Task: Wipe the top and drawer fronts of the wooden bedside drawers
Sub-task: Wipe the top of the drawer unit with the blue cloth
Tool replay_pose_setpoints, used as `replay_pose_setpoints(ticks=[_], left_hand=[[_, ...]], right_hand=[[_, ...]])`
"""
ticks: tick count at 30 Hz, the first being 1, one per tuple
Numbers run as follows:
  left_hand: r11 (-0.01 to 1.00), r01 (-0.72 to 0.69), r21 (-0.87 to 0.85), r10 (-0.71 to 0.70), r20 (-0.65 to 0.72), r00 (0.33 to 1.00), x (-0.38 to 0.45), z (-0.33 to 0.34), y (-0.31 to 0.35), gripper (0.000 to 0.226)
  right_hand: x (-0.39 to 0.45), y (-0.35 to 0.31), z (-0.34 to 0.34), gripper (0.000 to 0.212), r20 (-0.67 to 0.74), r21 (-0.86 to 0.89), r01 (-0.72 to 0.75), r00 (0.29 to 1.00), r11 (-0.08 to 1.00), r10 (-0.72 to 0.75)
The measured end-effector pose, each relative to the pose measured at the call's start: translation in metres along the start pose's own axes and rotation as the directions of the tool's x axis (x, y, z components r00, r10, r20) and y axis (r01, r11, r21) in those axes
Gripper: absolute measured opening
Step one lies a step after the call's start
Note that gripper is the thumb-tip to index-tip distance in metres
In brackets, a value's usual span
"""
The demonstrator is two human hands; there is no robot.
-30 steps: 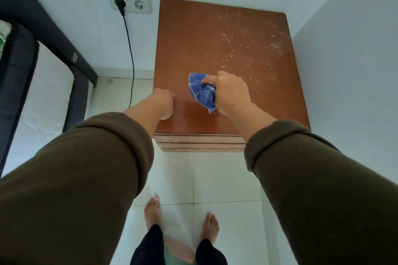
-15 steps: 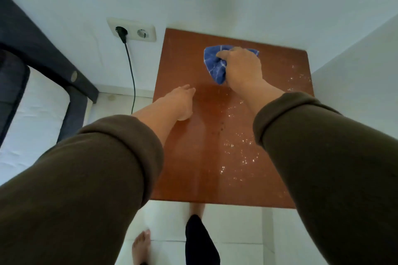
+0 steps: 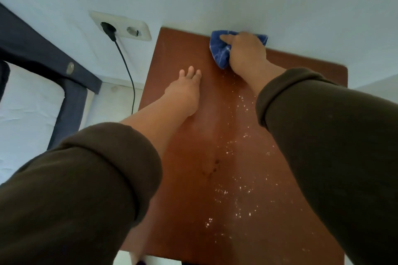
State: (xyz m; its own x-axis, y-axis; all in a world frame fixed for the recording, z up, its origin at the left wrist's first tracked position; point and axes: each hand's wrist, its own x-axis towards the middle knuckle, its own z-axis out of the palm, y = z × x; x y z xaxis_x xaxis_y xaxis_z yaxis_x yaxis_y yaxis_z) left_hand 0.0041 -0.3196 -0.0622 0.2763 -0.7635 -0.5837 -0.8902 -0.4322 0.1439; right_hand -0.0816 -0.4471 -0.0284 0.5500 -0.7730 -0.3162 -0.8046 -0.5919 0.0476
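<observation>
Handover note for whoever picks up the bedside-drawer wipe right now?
Right hand: closed on the blue cloth, pressed at the back edge of the drawer top, by the wall.
Left hand: empty, flat on the top, left of centre.
Done: none of the top reads as finished.
Left: white specks cover the middle and front of the top. The drawer fronts are out of view.

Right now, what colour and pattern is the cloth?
Blue with thin white lines, bunched in the right hand; the cloth shows in the head view.
</observation>
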Motion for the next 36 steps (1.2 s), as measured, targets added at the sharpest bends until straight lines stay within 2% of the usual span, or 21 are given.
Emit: replay_pose_setpoints(ticks=[5, 8, 13, 19, 24, 28, 36], left_hand=[[1.000, 0.021, 0.016, -0.020, -0.018, 1.000, 0.000, 0.005, 0.003, 0.083], [0.999, 0.030, 0.020, -0.029, -0.042, 0.999, 0.001, 0.008, 0.003, 0.082], [1.000, 0.018, -0.009, -0.019, -0.056, 0.998, 0.000, 0.009, 0.001, 0.082], [0.998, 0.015, -0.068, -0.021, -0.083, 0.996, -0.010, 0.012, -0.006, 0.085], [0.999, -0.047, 0.001, 0.047, -0.039, 0.998, -0.040, 0.026, -0.014, 0.089], [0.995, -0.096, -0.005, 0.096, -0.036, 0.995, -0.069, 0.045, -0.020, 0.088], [0.990, -0.138, 0.009, 0.138, -0.022, 0.990, -0.117, 0.085, -0.031, 0.086]], right_hand=[[0.016, -0.004, 0.010, 0.046, 0.007, -0.165, 0.031, 1.000, 0.986, -0.031], [0.018, -0.003, 0.010, 0.046, 0.049, -0.154, 0.034, 0.998, 0.988, -0.027], [0.004, -0.003, 0.011, 0.044, 0.023, -0.202, 0.083, 0.997, 0.976, -0.080], [-0.043, -0.021, 0.021, 0.043, 0.042, -0.164, 0.070, 0.997, 0.984, -0.064], [-0.085, -0.035, 0.029, 0.042, 0.068, -0.124, 0.052, 0.997, 0.991, -0.044], [-0.120, -0.049, 0.039, 0.043, 0.098, -0.170, 0.078, 0.993, 0.982, -0.062], [-0.207, -0.072, 0.056, 0.044, 0.136, -0.093, 0.005, 0.991, 0.996, 0.007]])
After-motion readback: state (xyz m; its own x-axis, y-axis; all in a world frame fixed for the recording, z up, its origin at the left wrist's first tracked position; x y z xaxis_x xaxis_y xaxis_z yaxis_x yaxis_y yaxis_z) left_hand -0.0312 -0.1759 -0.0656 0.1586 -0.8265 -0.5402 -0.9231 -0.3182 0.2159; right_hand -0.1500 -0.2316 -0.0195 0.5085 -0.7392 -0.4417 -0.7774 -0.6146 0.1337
